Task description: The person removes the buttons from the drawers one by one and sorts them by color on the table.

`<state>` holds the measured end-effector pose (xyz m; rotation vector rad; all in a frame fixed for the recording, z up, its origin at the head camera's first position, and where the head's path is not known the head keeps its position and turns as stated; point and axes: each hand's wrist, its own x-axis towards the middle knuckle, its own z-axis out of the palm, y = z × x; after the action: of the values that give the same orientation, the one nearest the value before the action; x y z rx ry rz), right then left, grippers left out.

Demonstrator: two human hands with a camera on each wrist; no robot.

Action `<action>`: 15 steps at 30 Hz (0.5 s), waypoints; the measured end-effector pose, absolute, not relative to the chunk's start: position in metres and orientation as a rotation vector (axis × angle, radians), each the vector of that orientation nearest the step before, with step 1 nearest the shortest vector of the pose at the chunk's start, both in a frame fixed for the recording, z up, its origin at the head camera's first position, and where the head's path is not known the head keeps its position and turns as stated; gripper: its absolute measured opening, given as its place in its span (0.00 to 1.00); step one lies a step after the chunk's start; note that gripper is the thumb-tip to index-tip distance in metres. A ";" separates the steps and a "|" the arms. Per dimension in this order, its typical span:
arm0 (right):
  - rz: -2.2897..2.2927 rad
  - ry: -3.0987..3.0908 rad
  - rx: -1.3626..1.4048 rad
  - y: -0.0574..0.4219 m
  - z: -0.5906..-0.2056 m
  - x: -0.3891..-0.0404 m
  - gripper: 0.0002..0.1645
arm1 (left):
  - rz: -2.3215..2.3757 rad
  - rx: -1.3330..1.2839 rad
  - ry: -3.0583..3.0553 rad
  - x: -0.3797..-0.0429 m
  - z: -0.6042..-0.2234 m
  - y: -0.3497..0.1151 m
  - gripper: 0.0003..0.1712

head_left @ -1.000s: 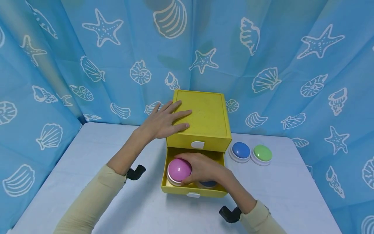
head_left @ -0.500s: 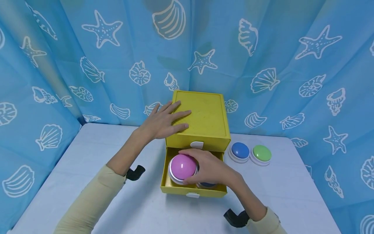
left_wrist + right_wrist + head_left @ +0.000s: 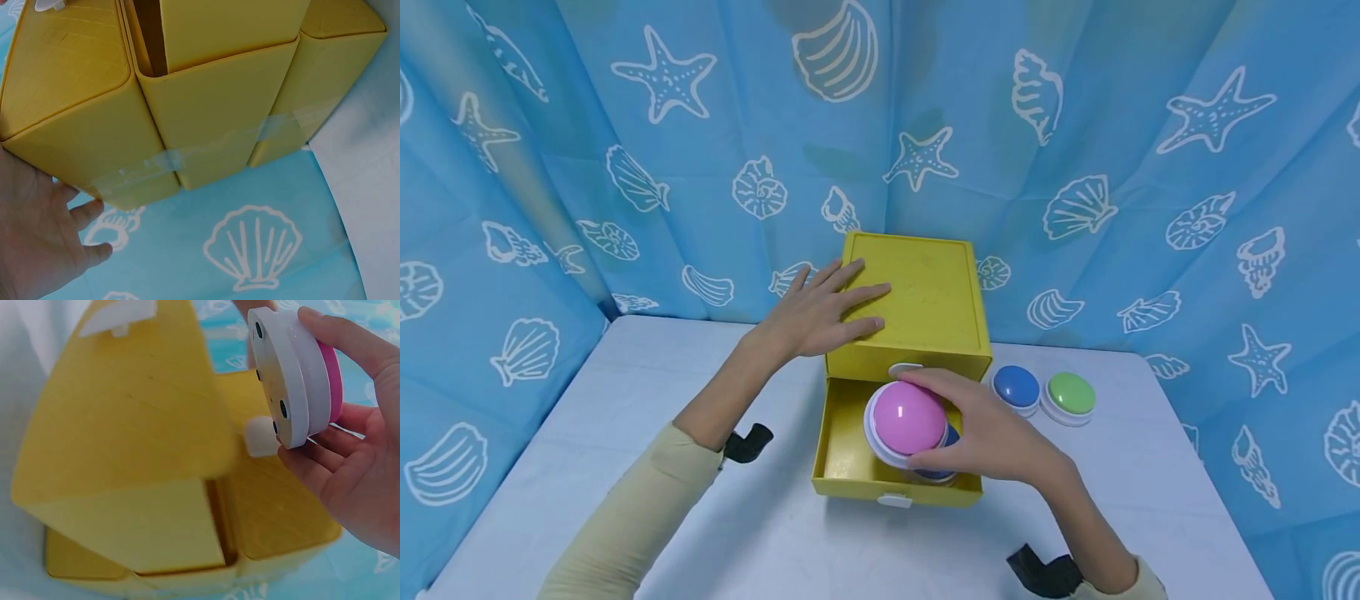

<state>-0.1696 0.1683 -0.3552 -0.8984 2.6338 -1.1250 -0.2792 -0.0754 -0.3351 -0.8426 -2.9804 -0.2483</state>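
In the head view my left hand (image 3: 816,312) rests on top of the yellow drawer unit (image 3: 932,292), its fingers spread. My right hand (image 3: 1003,429) grips a round push button with a pink dome (image 3: 910,418) and white base, holding it above the pulled-out drawer (image 3: 850,454). The right wrist view shows the white base's underside (image 3: 272,381), dotted with dark spots, between thumb and fingers. Below the pink button, a blue push button (image 3: 935,475) sits in the drawer, mostly hidden by the pink one and my hand.
On the white table, right of the unit, stand a blue push button (image 3: 1017,387) and a green push button (image 3: 1071,394) side by side. A blue curtain (image 3: 700,167) with shell prints hangs behind. White tabs (image 3: 895,500) mark the drawer fronts.
My right hand has lifted the pink push button from the drawer's left side and carried it up and to the right. The left hand has stayed on the unit.
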 end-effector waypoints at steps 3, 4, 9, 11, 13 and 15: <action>-1.149 2.647 -0.853 0.178 -0.348 -0.165 0.48 | -0.250 -0.844 -2.982 -0.279 -0.335 -0.075 0.37; -1.157 2.649 -0.832 0.182 -0.345 -0.163 0.48 | -0.252 -0.845 -2.985 -0.279 -0.335 -0.076 0.37; -1.118 2.720 -0.683 0.201 -0.337 -0.156 0.50 | -0.249 -0.856 -2.996 -0.279 -0.334 -0.077 0.37; -1.109 2.747 -0.663 0.209 -0.336 -0.154 0.51 | -0.241 -0.859 -2.995 -0.280 -0.334 -0.077 0.37; -1.115 2.762 -0.679 0.219 -0.335 -0.153 0.52 | -0.237 -0.859 -2.996 -0.280 -0.334 -0.077 0.37; -1.103 2.791 -0.698 0.229 -0.335 -0.151 0.53 | -0.230 -0.861 -2.995 -0.280 -0.334 -0.077 0.37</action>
<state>-0.1515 0.2288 -0.3350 -0.6983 2.7908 -1.1025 -0.2803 -0.0772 -0.3340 -0.8612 -2.9953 -0.2304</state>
